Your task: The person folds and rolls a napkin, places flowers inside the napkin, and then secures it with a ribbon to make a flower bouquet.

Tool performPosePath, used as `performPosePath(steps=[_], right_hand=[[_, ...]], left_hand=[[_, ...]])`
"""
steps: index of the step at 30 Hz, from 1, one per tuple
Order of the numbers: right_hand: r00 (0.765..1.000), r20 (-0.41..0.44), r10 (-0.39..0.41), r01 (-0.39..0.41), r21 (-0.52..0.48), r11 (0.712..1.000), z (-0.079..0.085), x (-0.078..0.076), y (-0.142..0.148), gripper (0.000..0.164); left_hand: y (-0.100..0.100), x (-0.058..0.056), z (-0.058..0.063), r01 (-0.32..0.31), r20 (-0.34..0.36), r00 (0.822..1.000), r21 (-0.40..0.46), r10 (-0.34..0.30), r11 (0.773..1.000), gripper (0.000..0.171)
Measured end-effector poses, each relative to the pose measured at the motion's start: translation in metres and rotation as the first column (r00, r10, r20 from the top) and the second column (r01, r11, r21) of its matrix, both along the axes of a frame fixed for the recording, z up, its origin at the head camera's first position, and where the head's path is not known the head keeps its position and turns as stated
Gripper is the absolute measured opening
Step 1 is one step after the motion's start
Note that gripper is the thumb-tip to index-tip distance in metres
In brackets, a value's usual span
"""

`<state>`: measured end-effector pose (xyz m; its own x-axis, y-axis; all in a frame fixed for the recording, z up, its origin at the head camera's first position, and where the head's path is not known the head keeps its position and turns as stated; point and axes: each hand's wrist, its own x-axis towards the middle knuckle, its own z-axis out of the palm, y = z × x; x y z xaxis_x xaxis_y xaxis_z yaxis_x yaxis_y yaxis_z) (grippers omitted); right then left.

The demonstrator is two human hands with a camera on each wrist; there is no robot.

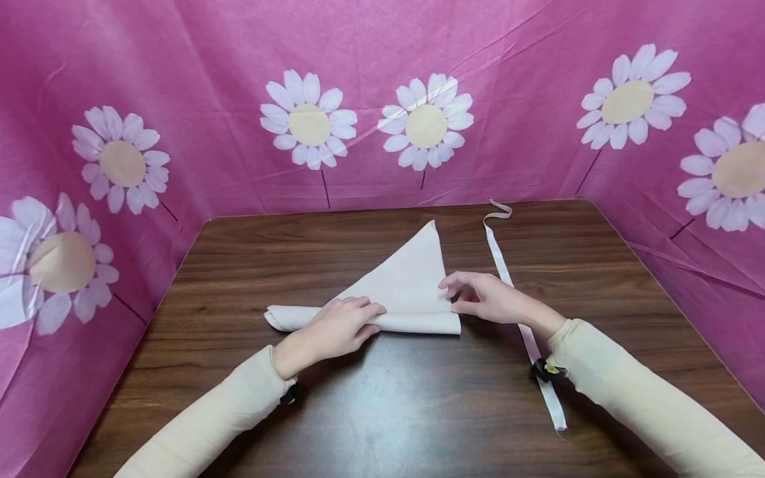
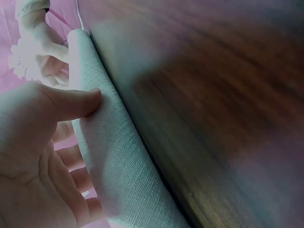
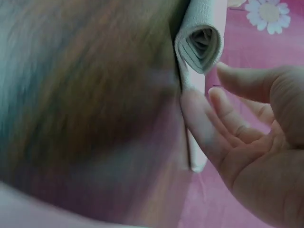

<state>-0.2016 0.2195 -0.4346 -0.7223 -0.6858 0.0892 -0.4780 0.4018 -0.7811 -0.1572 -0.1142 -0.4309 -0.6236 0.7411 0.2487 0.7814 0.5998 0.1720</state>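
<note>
Cream woven cloth (image 1: 391,287), part-rolled, triangular flap (image 1: 418,255) beyond, on brown wood-grain bench (image 1: 382,405). Left hand (image 1: 337,325) grasps roll (image 1: 415,323); right hand (image 1: 487,297) loose-fingered at roll's right end. Narrow white ribbon (image 1: 501,262) under right wrist (image 1: 542,317).

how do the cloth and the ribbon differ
The cloth is broad, with a pointed far corner, while the ribbon is a narrow strip. The cloth's near part is rolled up; the ribbon lies unrolled, bent at its far end. The left hand grips the cloth, whereas neither hand holds the ribbon. Both are pale and lie on the wooden table.
</note>
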Motion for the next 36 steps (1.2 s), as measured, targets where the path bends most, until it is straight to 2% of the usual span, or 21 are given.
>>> performPosePath(steps=[2,4,8,11,14,18,21,25,30,33,36], right_hand=[[0.994,-0.108,0.035,-0.034,0.004,0.999,0.002,0.003,0.0,0.04],[0.979,-0.18,0.096,-0.093,0.021,0.995,0.004,0.008,-0.001,0.041],[0.935,-0.296,0.196,-0.165,0.125,0.978,0.005,0.016,-0.006,0.043],[0.914,-0.339,0.222,-0.167,0.183,0.969,0.004,0.018,-0.009,0.039],[0.907,-0.349,0.235,-0.173,0.199,0.965,0.003,0.018,-0.009,0.033],[0.913,-0.317,0.256,-0.208,0.178,0.962,0.004,0.016,-0.008,0.029],[0.922,-0.279,0.269,-0.232,0.16,0.959,0.005,0.014,-0.008,0.028],[0.941,-0.203,0.272,-0.246,0.144,0.959,0.005,0.013,-0.008,0.027],[0.968,-0.058,0.246,-0.238,0.111,0.965,0.004,0.008,-0.008,0.03],[0.975,0.024,0.221,-0.222,0.094,0.971,0.002,0.004,-0.008,0.033],[0.979,0.052,0.199,-0.203,0.084,0.976,0.0,0.002,-0.009,0.034]], left_hand=[[0.0,-0.001,0.002,-0.001,0.012,1.0,-0.002,0.001,1.0,0.025],[0.0,-0.002,0.004,-0.008,0.035,0.999,-0.008,0.008,1.0,0.024],[0.0,-0.005,0.008,-0.03,0.101,0.994,-0.025,0.032,0.999,0.023],[0.0,-0.006,0.009,-0.033,0.166,0.985,-0.029,0.037,0.999,0.021],[-0.001,-0.007,0.009,-0.034,0.232,0.972,-0.03,0.04,0.999,0.02],[-0.001,-0.006,0.009,-0.053,0.27,0.961,-0.035,0.06,0.998,0.029],[-0.001,-0.005,0.008,-0.057,0.249,0.966,-0.034,0.064,0.998,0.04],[0.001,-0.005,0.005,-0.027,0.212,0.977,-0.014,0.03,1.0,0.045],[0.003,-0.004,0.005,0.001,0.185,0.983,0.004,-0.002,1.0,0.046],[0.004,-0.004,0.005,0.001,0.182,0.983,-0.001,-0.001,1.0,0.042],[0.004,-0.004,0.006,-0.005,0.19,0.982,-0.013,0.007,1.0,0.035]])
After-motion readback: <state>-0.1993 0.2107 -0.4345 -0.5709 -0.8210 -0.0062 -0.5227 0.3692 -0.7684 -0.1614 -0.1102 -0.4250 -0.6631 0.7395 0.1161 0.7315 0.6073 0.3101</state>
